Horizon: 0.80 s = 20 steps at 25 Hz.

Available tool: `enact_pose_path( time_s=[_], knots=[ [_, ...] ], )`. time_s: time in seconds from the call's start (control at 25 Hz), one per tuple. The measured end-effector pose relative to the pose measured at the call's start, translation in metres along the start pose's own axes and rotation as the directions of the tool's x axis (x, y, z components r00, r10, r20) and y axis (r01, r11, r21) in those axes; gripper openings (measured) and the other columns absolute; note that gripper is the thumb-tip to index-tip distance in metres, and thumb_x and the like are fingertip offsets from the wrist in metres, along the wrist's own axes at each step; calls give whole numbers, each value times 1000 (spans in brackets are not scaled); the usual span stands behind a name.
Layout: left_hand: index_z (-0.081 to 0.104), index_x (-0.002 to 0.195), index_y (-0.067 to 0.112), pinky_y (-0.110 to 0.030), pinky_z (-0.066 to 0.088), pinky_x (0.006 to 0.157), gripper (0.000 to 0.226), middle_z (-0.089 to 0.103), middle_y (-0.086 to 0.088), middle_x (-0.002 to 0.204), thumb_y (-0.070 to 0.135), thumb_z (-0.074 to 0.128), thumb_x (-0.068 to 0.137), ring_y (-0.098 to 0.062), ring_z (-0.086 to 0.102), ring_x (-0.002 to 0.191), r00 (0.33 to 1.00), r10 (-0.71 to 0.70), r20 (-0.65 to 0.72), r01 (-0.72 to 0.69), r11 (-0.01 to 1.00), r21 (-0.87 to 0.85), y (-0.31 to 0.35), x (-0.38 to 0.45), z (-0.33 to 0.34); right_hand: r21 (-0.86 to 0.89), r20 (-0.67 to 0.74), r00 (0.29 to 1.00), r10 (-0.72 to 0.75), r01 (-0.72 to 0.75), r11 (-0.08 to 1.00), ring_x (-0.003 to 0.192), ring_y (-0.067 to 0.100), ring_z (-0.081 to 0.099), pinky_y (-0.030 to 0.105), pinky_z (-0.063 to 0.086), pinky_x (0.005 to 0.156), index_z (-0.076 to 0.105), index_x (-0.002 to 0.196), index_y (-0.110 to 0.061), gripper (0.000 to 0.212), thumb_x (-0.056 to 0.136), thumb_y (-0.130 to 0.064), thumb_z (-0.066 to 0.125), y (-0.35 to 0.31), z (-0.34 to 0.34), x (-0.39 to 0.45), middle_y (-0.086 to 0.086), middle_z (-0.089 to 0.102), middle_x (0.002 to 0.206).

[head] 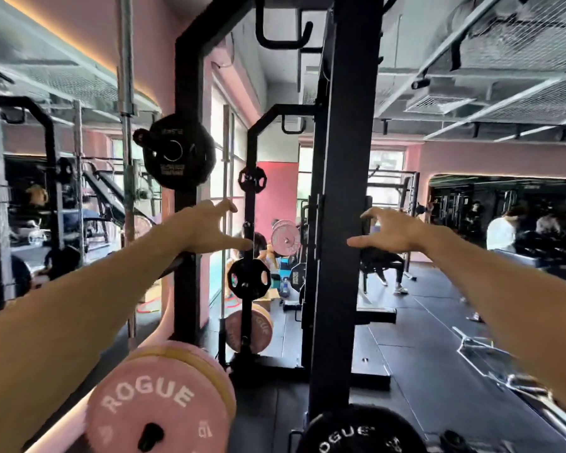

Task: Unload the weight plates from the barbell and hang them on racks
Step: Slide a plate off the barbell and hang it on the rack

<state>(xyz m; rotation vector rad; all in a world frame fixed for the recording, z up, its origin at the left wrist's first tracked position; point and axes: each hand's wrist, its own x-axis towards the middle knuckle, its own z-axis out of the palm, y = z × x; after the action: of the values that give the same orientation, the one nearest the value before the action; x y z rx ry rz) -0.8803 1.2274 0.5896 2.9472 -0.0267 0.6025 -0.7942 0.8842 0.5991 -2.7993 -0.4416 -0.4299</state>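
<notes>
A gym with pink walls, a dark rubber floor point(438, 322) and an exposed grey ceiling fills the frame, with mirrors along the left and right edges. A black rack upright point(343, 191) runs top to bottom through the centre, and a second black post point(187, 93) stands left of it.

Two bare arms reach forward from the lower corners. The left hand point(206, 228) is left of centre, fingers spread wide, holding nothing. The right hand point(389, 232) is just right of the central upright, fingers also spread and empty.

Plates, counted where clear:
- Two stacked pink plates point(164, 400) at lower left, the front one marked ROGUE.
- One black ROGUE plate point(360, 433) at the bottom centre, cut off by the frame edge.
- One black plate point(177, 152) hanging on the left post, above the left hand.
- One black grip plate point(249, 279) on a rack in mid-frame, with a pink-and-tan plate point(249, 328) below it.
- Pink plates point(285, 238) farther back at centre; their number is unclear.

A chrome bar point(125, 60) stands upright at upper left.
</notes>
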Motion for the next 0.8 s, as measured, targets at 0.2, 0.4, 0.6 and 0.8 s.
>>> enact_pose_path(
  time_s=[0.2,0.4,0.6,0.8],
  knots=[
    [29,147,33,-51,40,107,127,34,-11,153,101,48,41,-33,45,132,1000,-11,23,13,999,-47,69,-30,-11,57,20,1000,2,-3,998,132,28,43,47,35,110,35,145,-26,90,73,-69,66,55,-23,-52,5,38,151],
    [30,147,28,-46,40,106,109,39,-15,149,85,60,58,-34,48,128,1000,-12,-20,10,993,-115,111,-77,1,40,22,1000,17,-18,999,135,31,39,50,32,111,31,146,-30,92,72,-71,66,84,-44,-115,8,33,153],
    [29,145,34,-49,44,103,118,41,-14,144,97,54,48,-34,52,123,999,-47,6,47,987,-155,140,-115,23,56,28,999,16,-17,998,139,30,35,47,30,113,22,151,-28,98,74,-65,69,119,-50,-165,7,26,157],
    [27,146,33,-52,40,106,109,38,-14,147,88,60,58,-35,48,128,999,-48,4,48,990,-129,180,-108,35,36,35,998,56,-57,998,140,29,34,53,30,112,19,151,-32,109,63,-78,65,165,-44,-165,3,24,159]
  ],
)
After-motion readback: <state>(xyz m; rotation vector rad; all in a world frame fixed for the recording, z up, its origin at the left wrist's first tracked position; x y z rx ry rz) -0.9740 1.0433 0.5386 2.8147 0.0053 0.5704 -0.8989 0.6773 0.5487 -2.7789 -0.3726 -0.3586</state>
